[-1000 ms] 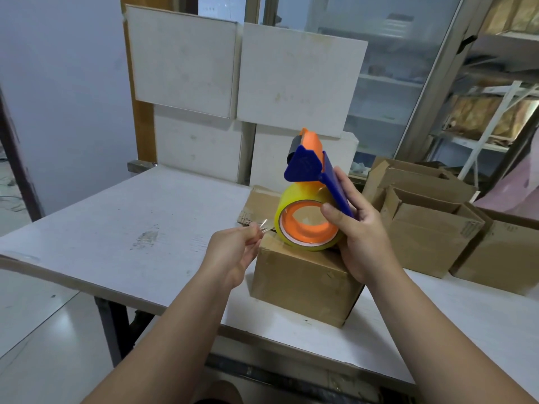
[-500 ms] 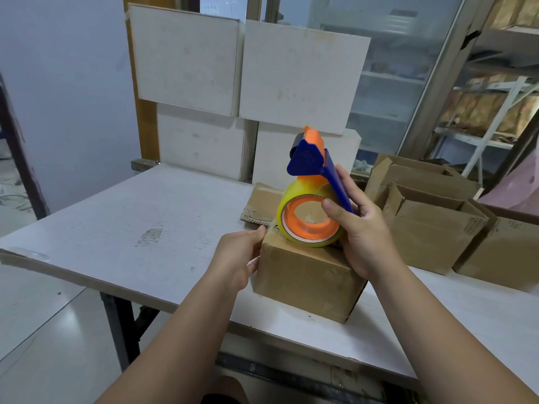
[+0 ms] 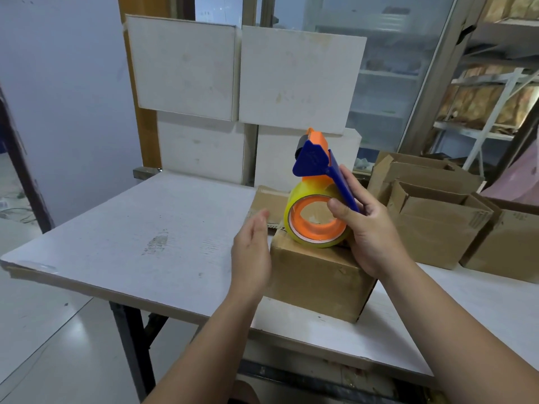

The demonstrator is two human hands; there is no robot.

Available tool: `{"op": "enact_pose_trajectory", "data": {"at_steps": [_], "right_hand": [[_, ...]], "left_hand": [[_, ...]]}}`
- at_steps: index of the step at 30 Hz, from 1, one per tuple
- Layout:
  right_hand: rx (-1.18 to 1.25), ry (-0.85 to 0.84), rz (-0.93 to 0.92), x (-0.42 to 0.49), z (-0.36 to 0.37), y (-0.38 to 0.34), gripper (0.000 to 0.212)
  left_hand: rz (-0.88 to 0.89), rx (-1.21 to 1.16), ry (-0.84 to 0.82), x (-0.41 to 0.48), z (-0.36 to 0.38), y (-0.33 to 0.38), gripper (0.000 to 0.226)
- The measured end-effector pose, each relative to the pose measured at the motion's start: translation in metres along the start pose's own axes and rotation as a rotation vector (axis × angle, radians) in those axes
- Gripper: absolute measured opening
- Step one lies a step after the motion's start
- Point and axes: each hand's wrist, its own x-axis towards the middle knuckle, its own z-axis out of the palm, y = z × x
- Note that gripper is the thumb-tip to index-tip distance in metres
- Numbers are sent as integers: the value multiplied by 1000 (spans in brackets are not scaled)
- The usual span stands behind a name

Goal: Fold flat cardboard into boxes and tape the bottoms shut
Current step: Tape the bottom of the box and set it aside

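**Tape dispenser on top of a closed box, 1 hand gripping, 1 hand flat**

A brown cardboard box point(image 3: 318, 275) stands closed on a white table point(image 3: 145, 228), near the table's front edge and a little right of the view's centre. On the box's top face rests a tape dispenser point(image 3: 313, 163) with a blue handle and an orange head, loaded with a roll of yellow tape point(image 3: 304, 186). The roll touches the box top and the handle points up toward 12 o'clock.

The right hand point(image 3: 370, 228) grips the dispenser from 3 o'clock. Its thumb lies across the orange core and its fingers curl behind the blue handle.

The left hand point(image 3: 252, 252) is open with straight fingers, palm turned to the box's left side at 9 o'clock. It is blurred, so I cannot tell whether it touches the box.

A piece of flat cardboard point(image 3: 268, 199) lies on the table just behind the box, at 11 o'clock. 3 open boxes point(image 3: 431, 228) stand at 2 to 3 o'clock. 4 white boards point(image 3: 186, 65) lean behind the table at 12 o'clock, and shelves point(image 3: 495, 83) show at 2 o'clock.
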Motion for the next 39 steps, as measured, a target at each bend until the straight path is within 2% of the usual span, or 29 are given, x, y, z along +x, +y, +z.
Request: {"op": "enact_pose_trajectory", "data": {"at_steps": [2, 3, 8, 10, 12, 14, 16, 18, 20, 25, 29, 32, 35, 39], "right_hand": [[-1, -9, -6, -1, 0, -1, 66], [-7, -9, -7, -1, 1, -1, 66], [-4, -8, 14, -1, 0, 0, 70], [-4, -17, 27, 0, 0, 0, 80], [8, -17, 20, 0, -1, 0, 74], [14, -15, 12, 0, -1, 0, 69], [13, -18, 14, 0, -1, 0, 70], [8, -25, 19, 0, -1, -1, 71], [7, -28, 16, 0, -1, -1, 70], [-78, -30, -34, 1, -2, -3, 63], [-243, -123, -68, 8, -6, -16, 61], [-435, -208, -82, 13, -12, -32, 57], [-589, -276, -66, 16, -25, -49, 56], [-582, -269, -53, 9, -35, -48, 56]], "left_hand": [[68, 99, -153, -7, 4, -2, 47], [97, 168, -174, -11, 6, -4, 47], [103, 311, -55, -18, 12, -1, 45], [71, 397, -58, -20, 12, 2, 41], [-28, 455, -112, -20, 6, 1, 31], [-63, 488, -202, -14, -2, -2, 51], [79, 505, -225, -5, -6, -5, 78], [234, 488, -241, 1, -5, 1, 79], [281, 486, -293, 3, -1, 3, 72], [347, 619, -275, 3, 1, -4, 31], [421, 698, -254, 4, 3, -2, 23], [517, 775, -256, 4, 4, 3, 31], [561, 970, -268, 7, 4, 5, 52], [556, 1038, -314, 8, 8, 2, 62]]}}
